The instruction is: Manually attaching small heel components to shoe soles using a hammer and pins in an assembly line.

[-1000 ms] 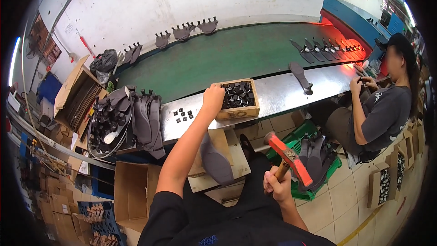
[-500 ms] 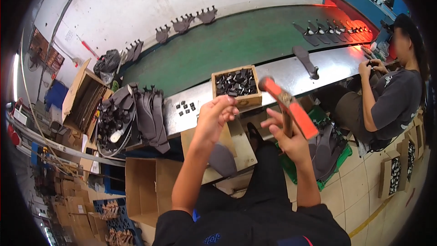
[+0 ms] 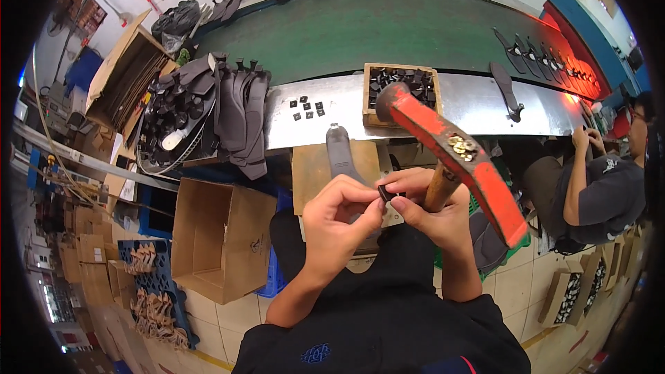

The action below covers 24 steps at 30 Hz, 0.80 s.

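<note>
In front of my chest, my left hand [image 3: 339,220] pinches a small black heel tip [image 3: 385,194] between thumb and fingertips. My right hand [image 3: 438,216] meets it there, its thumb and index finger touching the same piece. That right hand also grips the wooden handle of a hammer [image 3: 493,195], whose worn red head tilts across the view. Beyond my hands, a dark grey shoe sole [image 3: 339,152] lies on a tan board [image 3: 308,180], partly hidden by them. Several loose black heel tips [image 3: 309,115] are spread on the metal table edge.
A wooden box [image 3: 404,122] full of black pieces stands on the metal ledge [image 3: 478,90] before a green conveyor belt [image 3: 415,24]. Piled soles [image 3: 239,118] are at left, above an open carton [image 3: 201,235]. At right sits a co-worker [image 3: 603,187], near a red-lit machine [image 3: 589,34].
My hands have come together lower down, onto the heel tip. The hammer, still in my right hand, appears closer and larger. The view has shifted, showing the sole's upper end on the board.
</note>
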{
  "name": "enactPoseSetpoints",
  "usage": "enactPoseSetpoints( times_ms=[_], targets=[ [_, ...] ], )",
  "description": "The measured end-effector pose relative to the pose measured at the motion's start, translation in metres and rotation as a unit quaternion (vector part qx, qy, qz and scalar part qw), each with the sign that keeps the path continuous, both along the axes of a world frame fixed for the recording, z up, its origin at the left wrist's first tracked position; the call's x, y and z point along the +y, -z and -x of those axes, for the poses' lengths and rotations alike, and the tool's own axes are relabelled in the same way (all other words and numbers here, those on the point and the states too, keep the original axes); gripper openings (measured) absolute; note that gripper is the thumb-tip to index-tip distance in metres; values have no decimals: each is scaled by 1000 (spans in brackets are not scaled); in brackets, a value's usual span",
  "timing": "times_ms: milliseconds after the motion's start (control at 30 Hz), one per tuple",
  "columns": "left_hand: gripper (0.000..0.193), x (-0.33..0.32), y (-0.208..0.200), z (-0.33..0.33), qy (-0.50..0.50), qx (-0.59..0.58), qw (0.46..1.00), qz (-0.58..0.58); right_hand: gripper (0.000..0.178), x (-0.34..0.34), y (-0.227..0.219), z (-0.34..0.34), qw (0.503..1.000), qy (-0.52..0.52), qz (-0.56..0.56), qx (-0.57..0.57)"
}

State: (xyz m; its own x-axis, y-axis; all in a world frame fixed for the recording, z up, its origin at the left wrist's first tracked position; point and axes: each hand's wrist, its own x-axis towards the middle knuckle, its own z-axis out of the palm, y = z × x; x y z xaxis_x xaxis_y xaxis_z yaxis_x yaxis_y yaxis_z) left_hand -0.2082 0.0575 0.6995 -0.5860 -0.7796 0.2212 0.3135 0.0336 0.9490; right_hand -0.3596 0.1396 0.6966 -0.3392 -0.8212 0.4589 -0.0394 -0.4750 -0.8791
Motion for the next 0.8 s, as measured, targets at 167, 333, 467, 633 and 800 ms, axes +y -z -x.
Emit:
enactPoseSetpoints(
  times_ms=[167, 333, 467, 633, 800],
  targets=[
    [23, -12, 8, -17, -134, -79, 899, 409, 33, -1, 7, -13, 985, -24, -159, -58],
    [29, -27, 17, -31, -133, -49, 733, 665, 34, 2, 13, -23, 972, -30, -196, -124],
    [29, -35, 27, -36, -108, -45, 712, 692, 28, 0, 18, -27, 974, -17, -187, -128],
    [23, -39, 47, -33, -99, -22, 754, 649, 19, -10, 26, -25, 983, -34, -140, -116],
    [25, -37, 52, -35, -117, -32, 742, 660, 17, -8, 26, -25, 972, -7, -222, -81]
  ],
)
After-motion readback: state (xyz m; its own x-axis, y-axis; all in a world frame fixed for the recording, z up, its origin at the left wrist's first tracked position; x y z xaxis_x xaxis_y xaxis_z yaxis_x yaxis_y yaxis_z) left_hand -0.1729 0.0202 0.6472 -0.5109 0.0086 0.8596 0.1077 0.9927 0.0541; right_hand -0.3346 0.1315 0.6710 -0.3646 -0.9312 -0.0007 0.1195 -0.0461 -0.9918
